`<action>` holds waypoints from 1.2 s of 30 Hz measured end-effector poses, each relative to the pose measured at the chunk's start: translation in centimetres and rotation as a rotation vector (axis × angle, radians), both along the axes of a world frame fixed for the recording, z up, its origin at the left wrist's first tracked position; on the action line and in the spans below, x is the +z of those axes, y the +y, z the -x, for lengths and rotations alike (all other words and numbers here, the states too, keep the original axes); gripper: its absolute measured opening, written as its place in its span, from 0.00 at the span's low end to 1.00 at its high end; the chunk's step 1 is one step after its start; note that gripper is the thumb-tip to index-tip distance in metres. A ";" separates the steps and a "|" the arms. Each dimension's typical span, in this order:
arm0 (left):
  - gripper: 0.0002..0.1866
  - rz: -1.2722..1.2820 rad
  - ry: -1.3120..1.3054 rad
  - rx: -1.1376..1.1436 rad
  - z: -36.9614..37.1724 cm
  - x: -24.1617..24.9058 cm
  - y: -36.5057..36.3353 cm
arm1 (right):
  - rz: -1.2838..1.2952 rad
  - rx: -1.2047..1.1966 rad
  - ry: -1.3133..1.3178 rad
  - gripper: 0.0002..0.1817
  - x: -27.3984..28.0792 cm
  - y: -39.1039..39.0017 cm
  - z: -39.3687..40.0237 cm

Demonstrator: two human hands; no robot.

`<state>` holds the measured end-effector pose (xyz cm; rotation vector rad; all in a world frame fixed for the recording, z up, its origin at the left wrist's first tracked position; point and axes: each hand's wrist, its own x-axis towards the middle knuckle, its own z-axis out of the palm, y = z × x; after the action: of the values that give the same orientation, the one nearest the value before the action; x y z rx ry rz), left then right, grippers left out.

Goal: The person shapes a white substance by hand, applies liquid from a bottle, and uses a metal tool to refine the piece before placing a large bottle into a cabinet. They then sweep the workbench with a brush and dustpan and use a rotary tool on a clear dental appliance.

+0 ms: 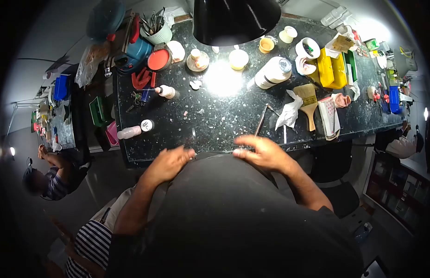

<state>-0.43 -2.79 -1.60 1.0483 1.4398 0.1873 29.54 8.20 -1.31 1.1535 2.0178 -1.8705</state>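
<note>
My left hand [171, 163] is at the front edge of the dark speckled table [178, 125], its fingers loosely bent and slightly blurred, with no object visible in it. Across from it, my right hand [261, 153] hovers by the same edge with thumb and fingers apart, holding nothing. Just beyond the right hand lies a thin dark tool [261, 120]. A wide brush [307, 102] and a crumpled white tissue [289, 111] are farther right. To the left are a pink bottle [129, 133] and a small white-topped jar [147, 125].
A black lamp [236, 21] hangs over the table's far side. Behind the tools stand a large white bottle [273, 73] and a yellow bin [331, 69]. People sit at far left and far right; another person in striped clothing [92, 245] is at lower left.
</note>
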 end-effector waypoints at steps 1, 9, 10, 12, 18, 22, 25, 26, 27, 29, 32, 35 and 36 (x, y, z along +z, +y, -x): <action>0.33 -0.072 -0.033 0.122 -0.9 2.4 1.6 | -0.254 -0.129 0.326 0.29 0.9 0.2 1.0; 0.37 -0.024 0.041 -0.412 -1.1 -0.1 3.3 | 0.078 0.254 0.458 0.31 1.1 1.7 1.3; 0.36 -0.299 0.207 -0.428 -0.3 -2.2 3.6 | -0.065 0.465 0.047 0.30 0.7 3.7 1.8; 0.35 -0.516 0.263 -0.207 -0.7 -3.7 6.5 | -0.394 0.268 0.003 0.27 -1.3 5.4 2.5; 0.42 0.075 -1.297 0.811 -7.9 -4.0 15.6 | -1.019 -0.218 0.605 0.27 -5.6 6.5 9.0; 0.44 -0.042 -1.154 0.864 -7.8 -4.3 14.4 | -1.110 -0.360 0.469 0.16 -7.1 5.5 2.7; 0.35 -0.325 -0.699 0.621 -4.9 -5.3 13.2 | -1.110 -0.637 0.099 0.20 -7.1 4.0 -5.6; 0.34 -0.298 -0.702 0.637 -4.6 -5.3 12.9 | -1.159 -0.734 -0.022 0.26 -6.5 3.7 -7.0; 0.34 -0.294 -0.693 0.651 -4.6 -6.1 12.6 | -1.216 -0.642 -0.267 0.31 -7.1 3.3 -8.9; 0.33 -0.214 -0.810 0.655 -4.4 -8.6 12.5 | -1.140 -0.525 -0.253 0.19 -10.6 3.4 -12.2; 0.32 -0.234 -0.752 0.601 -6.7 -8.3 13.4 | -1.206 -0.747 0.046 0.08 -9.6 3.7 -9.3; 0.32 -0.212 -0.846 0.549 -9.2 -7.1 14.6 | -0.998 -0.732 0.433 0.07 -5.3 3.3 -1.9; 0.34 -0.253 -1.074 0.590 -10.2 -7.6 14.9 | -0.892 -0.650 0.549 0.09 -5.3 3.2 0.7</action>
<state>9.81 12.11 -9.19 0.5035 0.6807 1.1884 28.79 11.35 -6.62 1.8113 3.3010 -1.6225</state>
